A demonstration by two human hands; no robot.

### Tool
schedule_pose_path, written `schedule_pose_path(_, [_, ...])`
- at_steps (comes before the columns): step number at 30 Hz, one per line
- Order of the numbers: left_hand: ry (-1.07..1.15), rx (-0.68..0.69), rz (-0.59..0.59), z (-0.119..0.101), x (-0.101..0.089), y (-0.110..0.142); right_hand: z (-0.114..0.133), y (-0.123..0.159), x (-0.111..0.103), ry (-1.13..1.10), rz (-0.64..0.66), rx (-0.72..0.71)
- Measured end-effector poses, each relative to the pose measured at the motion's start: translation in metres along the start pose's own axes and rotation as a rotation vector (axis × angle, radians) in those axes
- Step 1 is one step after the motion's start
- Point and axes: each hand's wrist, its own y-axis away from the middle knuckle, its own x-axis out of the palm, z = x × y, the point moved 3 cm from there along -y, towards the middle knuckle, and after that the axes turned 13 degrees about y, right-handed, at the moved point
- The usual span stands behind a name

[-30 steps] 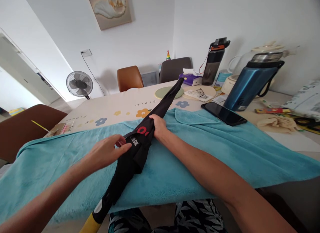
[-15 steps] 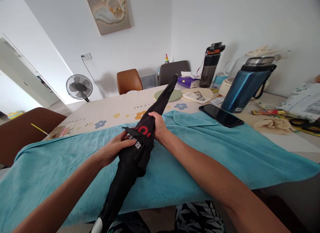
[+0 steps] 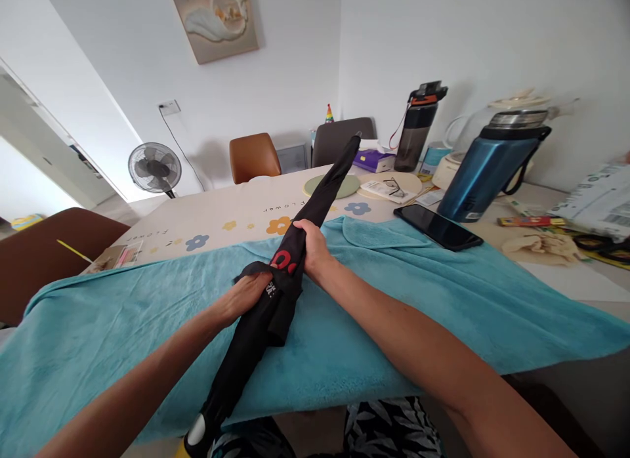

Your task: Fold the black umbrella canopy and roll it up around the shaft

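Note:
A long black umbrella (image 3: 256,320) with red and white lettering lies slantwise across my view, its canopy gathered round the shaft. Its tip points away to the upper right, and its handle end, with a silver-grey part and a bit of yellow, is at the bottom left. My right hand (image 3: 315,251) is wrapped round the upper canopy above the red print. On the left side of the canopy, by the white lettering, my left hand (image 3: 249,294) grips the fabric, its fingertips partly hidden under a black fold. Beneath it all spreads a turquoise blanket (image 3: 374,327).
To the right lie a black phone (image 3: 438,226) and a tilted blue thermos (image 3: 492,169). Farther back stand a dark water bottle (image 3: 417,126), a purple tissue pack (image 3: 374,159) and eyeglasses (image 3: 394,187). A brown chair (image 3: 254,157) and a fan (image 3: 155,168) are beyond the table.
My left hand has turned over the canopy, its fingers now under a fold that covers part of the white lettering. The umbrella's tip has shifted slightly up and right; my right hand stays in place.

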Motion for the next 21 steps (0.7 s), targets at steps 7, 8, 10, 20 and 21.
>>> schedule_pose_path(7, [0.654, -0.52, 0.018, 0.017, 0.014, 0.0, 0.013, 0.012, 0.005, -0.058, 0.118, 0.061])
schedule_pose_path(8, [0.735, -0.574, 0.059, 0.018, 0.018, 0.0, 0.014, 0.011, 0.004, -0.053, 0.123, 0.058])
schedule_pose_path(10, [0.872, -0.638, 0.151, 0.021, 0.024, 0.0, 0.015, 0.01, 0.004, -0.045, 0.142, 0.055])
schedule_pose_path(20, [0.814, -0.679, 0.305, 0.04, 0.027, 0.005, 0.021, 0.008, 0.006, 0.026, 0.155, 0.047])
schedule_pose_path(21, [0.764, -0.632, 0.285, 0.037, 0.025, 0.006, 0.019, 0.01, 0.006, 0.037, 0.114, 0.039])
